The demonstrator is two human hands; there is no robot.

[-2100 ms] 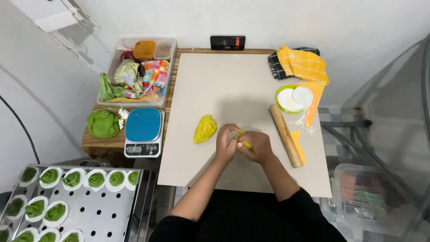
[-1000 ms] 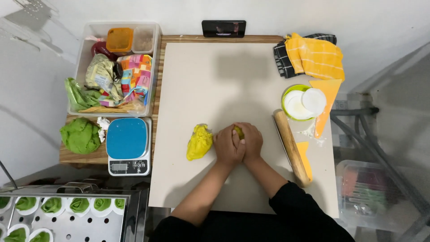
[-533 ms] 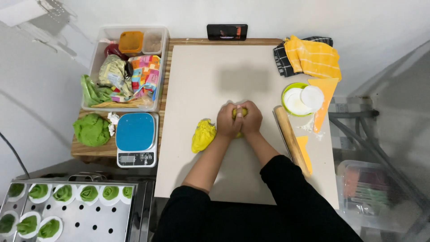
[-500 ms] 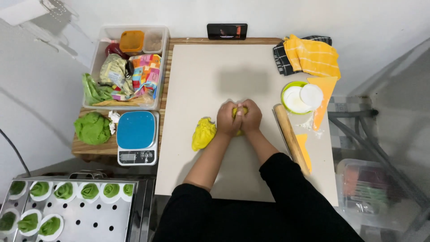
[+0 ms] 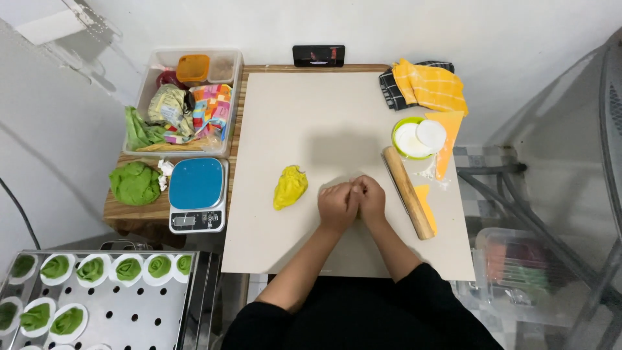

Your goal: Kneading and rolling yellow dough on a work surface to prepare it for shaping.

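- Pale beige work mat [image 5: 311, 116] spread over a wooden table against a white wall, seen from above.
- Left hand [image 5: 336, 206] and right hand [image 5: 370, 198] pressed together knuckle to knuckle near the front middle of the mat, both curled shut around something hidden between the palms; contents not visible now, so cannot tell what is clasped.
- Lump of yellow dough [image 5: 289, 186] lying on the mat just to the left of the joined hands, apart from them, nearer the left hand; long axis running roughly from front-left to back-right, pointed end toward the front.
- Wooden rolling pin [image 5: 407, 192] just to the right of the right hand, not touched, lying nearly front to back with the far end tilted left.
- Orange scraper pieces [image 5: 447, 139] beside and beyond the pin, with a dusting of flour.
- Green-rimmed bowl of white flour [image 5: 411, 139] past the pin's far end, a round white lid [image 5: 431, 134] resting on its rim.
- Yellow cloth [image 5: 431, 87] folded over a dark checked one at the back right corner.
- Blue-topped kitchen scale [image 5: 197, 193] off the mat's left edge; green dough ball [image 5: 135, 183] farther left.
- Clear plastic bin [image 5: 184, 100] of packets behind the scale.
- Perforated metal tray [image 5: 129, 311] at lower left carrying small green dough shapes on white rounds.
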